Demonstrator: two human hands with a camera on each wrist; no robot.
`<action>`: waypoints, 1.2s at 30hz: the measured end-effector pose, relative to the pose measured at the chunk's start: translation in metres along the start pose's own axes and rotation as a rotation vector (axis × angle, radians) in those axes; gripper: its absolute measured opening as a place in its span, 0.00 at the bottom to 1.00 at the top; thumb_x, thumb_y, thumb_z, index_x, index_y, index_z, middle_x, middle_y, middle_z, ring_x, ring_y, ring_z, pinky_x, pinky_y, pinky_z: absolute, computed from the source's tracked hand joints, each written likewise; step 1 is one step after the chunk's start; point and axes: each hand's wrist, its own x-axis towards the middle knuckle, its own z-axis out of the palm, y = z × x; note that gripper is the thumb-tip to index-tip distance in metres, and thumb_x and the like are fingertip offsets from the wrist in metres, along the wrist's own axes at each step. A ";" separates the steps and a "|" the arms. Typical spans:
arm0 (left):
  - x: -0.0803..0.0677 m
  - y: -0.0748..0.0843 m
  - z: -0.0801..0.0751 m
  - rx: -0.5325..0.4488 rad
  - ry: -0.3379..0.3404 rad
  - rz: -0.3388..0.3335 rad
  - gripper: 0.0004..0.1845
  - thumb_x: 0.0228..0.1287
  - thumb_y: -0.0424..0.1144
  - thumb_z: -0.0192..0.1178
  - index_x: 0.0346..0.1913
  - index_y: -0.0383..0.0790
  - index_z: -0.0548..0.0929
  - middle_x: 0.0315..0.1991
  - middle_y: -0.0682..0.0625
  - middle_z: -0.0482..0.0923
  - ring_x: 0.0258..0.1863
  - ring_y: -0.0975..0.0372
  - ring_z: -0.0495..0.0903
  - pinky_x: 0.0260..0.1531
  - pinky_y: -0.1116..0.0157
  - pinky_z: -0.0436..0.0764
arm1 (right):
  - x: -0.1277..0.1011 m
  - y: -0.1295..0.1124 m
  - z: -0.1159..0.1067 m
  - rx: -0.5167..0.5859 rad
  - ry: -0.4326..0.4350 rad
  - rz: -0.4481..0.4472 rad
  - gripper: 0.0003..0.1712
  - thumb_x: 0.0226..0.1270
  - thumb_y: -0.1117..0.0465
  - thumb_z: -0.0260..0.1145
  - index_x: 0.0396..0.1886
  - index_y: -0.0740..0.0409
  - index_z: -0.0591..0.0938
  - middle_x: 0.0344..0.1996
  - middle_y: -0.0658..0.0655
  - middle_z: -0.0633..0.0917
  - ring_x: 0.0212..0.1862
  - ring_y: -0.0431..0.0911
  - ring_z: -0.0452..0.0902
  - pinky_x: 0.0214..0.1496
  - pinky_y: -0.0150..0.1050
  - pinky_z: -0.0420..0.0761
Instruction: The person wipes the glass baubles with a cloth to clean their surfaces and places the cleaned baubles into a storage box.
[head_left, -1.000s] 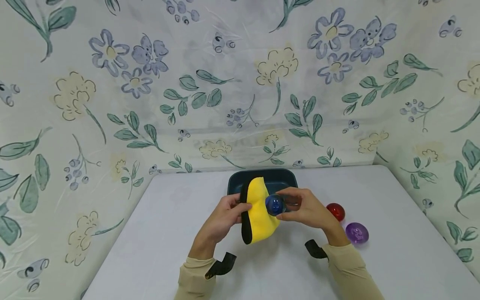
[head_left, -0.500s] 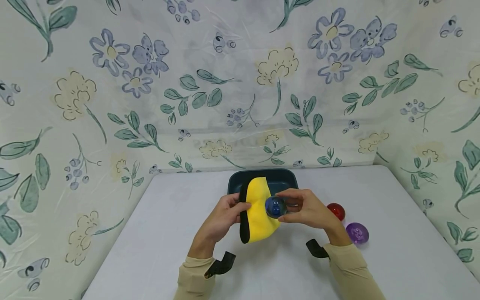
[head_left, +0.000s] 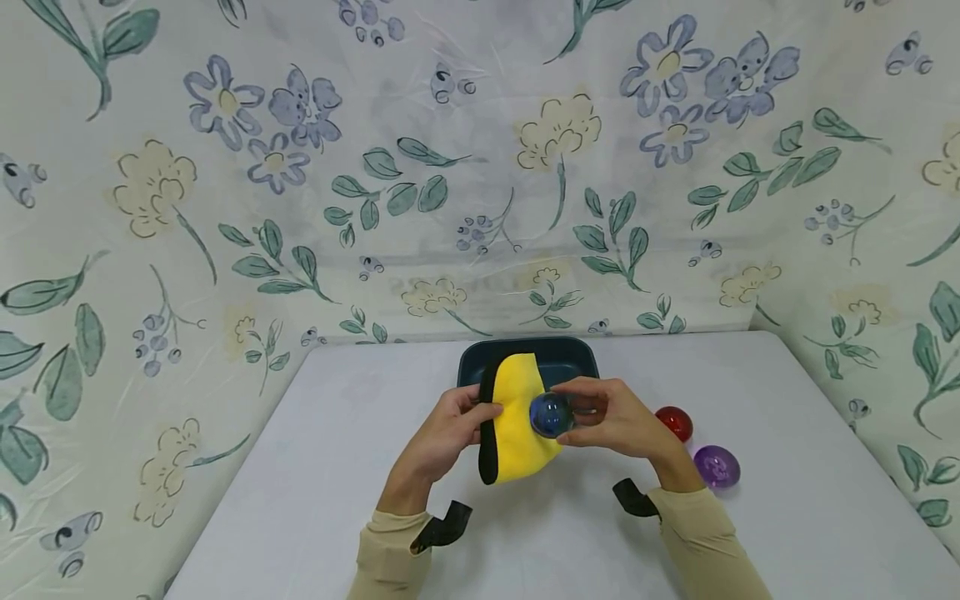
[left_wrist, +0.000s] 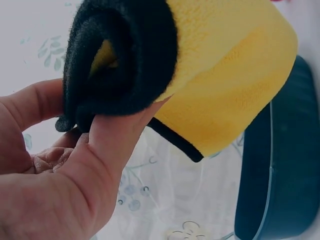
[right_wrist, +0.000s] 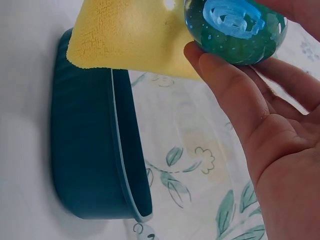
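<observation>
- My left hand [head_left: 442, 433] pinched the yellow cloth [head_left: 521, 425] at its black hem [left_wrist: 117, 60], thumb on one side, fingers [left_wrist: 117, 135] behind; the cloth hung in the air above the table [head_left: 300, 467], just in front of the dark tray [head_left: 558, 354].
- My right hand [head_left: 615, 421] was curled round the blue ball [head_left: 551, 414], fingertips [right_wrist: 220, 80] on its side, pressing it vs the cloth's face.
- Both hands were close together, each clamped on its own item, ball touching cloth.
- Ball looked clear and glossy w/ specks inside [right_wrist: 235, 30]; prob hard, smooth and slippery, maybe breakable if dropped. Best hold judged: fingers spread round its widest part, not just the tips.
- Cloth was soft, limp, fuzzy and light; it would fold wherever unsupported, so grip at the thick rolled hem.
- Red ball [head_left: 672, 422] and purple ball [head_left: 716, 466] lay on the table to my right, near each other, apart from my hands.
- Floral sheet [head_left: 300, 208] hung behind the table.
</observation>
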 end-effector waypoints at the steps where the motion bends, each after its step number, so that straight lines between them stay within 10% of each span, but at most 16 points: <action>1: 0.000 0.000 0.000 0.002 0.001 0.001 0.23 0.78 0.36 0.51 0.67 0.23 0.72 0.59 0.31 0.81 0.48 0.59 0.89 0.55 0.56 0.88 | 0.000 0.000 0.000 0.009 -0.002 0.000 0.35 0.57 0.63 0.79 0.66 0.62 0.80 0.60 0.65 0.82 0.57 0.55 0.87 0.56 0.40 0.88; 36: 0.008 -0.012 0.000 0.086 -0.022 -0.068 0.20 0.77 0.37 0.51 0.62 0.24 0.75 0.52 0.34 0.84 0.43 0.58 0.89 0.54 0.56 0.89 | 0.000 -0.008 0.007 0.113 0.009 -0.096 0.35 0.59 0.69 0.77 0.67 0.64 0.78 0.63 0.69 0.80 0.58 0.38 0.86 0.57 0.40 0.88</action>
